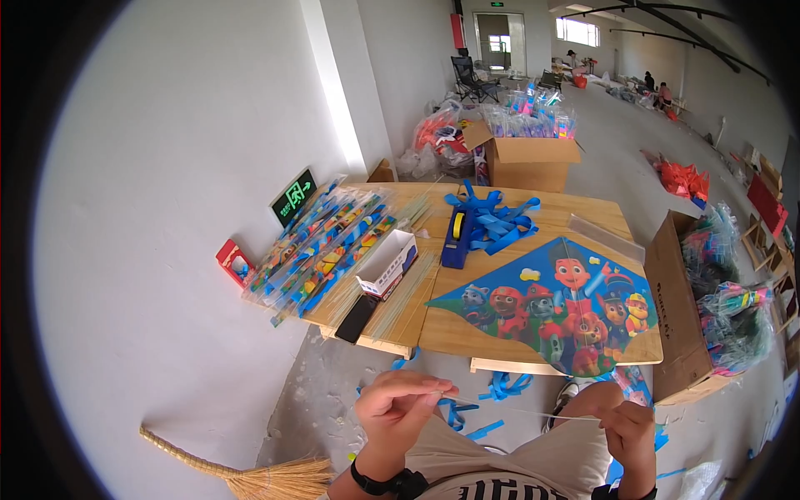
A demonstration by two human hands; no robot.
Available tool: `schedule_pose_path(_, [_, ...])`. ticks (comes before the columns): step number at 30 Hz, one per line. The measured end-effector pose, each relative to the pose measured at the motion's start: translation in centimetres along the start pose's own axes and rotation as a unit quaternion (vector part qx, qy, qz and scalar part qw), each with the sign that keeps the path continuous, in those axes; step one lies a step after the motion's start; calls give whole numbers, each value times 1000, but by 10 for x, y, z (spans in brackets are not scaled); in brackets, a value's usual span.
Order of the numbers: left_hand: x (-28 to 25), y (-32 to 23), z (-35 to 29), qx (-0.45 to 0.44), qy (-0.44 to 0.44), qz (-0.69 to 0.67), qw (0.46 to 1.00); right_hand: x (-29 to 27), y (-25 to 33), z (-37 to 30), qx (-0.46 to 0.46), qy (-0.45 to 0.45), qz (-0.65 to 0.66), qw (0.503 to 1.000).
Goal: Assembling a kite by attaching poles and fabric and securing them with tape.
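Observation:
A thin pale kite rod (pixel 533 412) stretches between my hands over my lap, nearly level. Thumb and fingers of my left hand (pixel 396 417) pinch its left end. My right hand (pixel 629 429) is closed around the other end, its fingertips partly hidden. Beyond them, a kite sail (pixel 542 312) printed with cartoon characters lies flat on the wooden table (pixel 437 333), its lower tip over the near edge. A blue tape dispenser (pixel 457 242) with yellow tape stands behind it, beside a heap of blue ribbon strips (pixel 500 221).
On the left lie packaged kites (pixel 325 237), thin sticks (pixel 400 304), a white box (pixel 387 265) and a black phone (pixel 357 319). Cartons of packages stand behind (pixel 533 158) and at right (pixel 679 308). A straw broom (pixel 275 479) and fallen blue strips (pixel 504 386) are on the floor.

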State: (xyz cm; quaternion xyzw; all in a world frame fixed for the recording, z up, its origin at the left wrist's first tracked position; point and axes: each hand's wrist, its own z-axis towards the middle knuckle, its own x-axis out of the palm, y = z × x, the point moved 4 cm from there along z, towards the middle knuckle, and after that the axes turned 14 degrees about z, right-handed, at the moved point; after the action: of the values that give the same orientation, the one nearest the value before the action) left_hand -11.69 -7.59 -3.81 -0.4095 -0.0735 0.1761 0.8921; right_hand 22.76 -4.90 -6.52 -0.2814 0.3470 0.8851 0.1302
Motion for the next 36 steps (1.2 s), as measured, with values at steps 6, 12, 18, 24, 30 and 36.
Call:
schedule_pose_path(6, [-1, -1, 1, -1, -1, -10, 1000, 1, 0, 1, 3, -1, 1, 1000])
schedule_pose_path(12, [-2, -4, 1, 16, 8, 22, 1000, 0, 0, 1, -9, 7, -10, 1000])
schedule_pose_path(18, [-2, -2, 1, 11, 1, 12, 1000, 0, 0, -1, -8, -2, 2, 1000])
schedule_pose_path(24, [-2, -4, 1, 24, 10, 24, 999, 0, 1, 0, -3, -10, 5, 1000])
schedule_pose_path(30, [-5, -3, 0, 8, 7, -10, 1000, 1, 2, 1, -7, 1, -10, 1000])
schedule_pose_path(36, [-5, -3, 1, 27, 27, 37, 999, 1, 2, 0, -1, 10, -50, 999])
